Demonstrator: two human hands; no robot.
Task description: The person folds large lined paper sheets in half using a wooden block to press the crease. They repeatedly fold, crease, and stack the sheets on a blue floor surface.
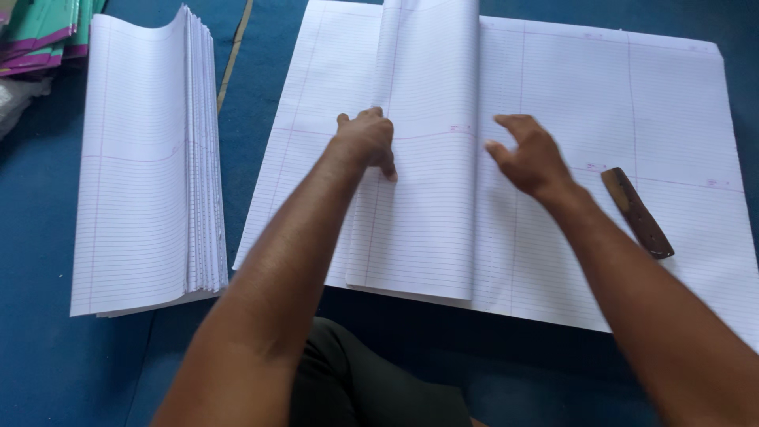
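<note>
Head view: left hand (368, 141) presses curled fingers onto a folded ruled sheet (423, 205), which lies between both hands. Right hand (531, 158) hovers spread, holding nothing, just right of the fold. Thin, floppy paper probably creases easily; best gripped along its folded edge.

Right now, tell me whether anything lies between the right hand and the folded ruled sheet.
Nothing visible does. The right hand hovers just right of the folded ruled sheet, over the flat sheet. The left hand presses on the fold. The brown tool lies farther right.
</note>
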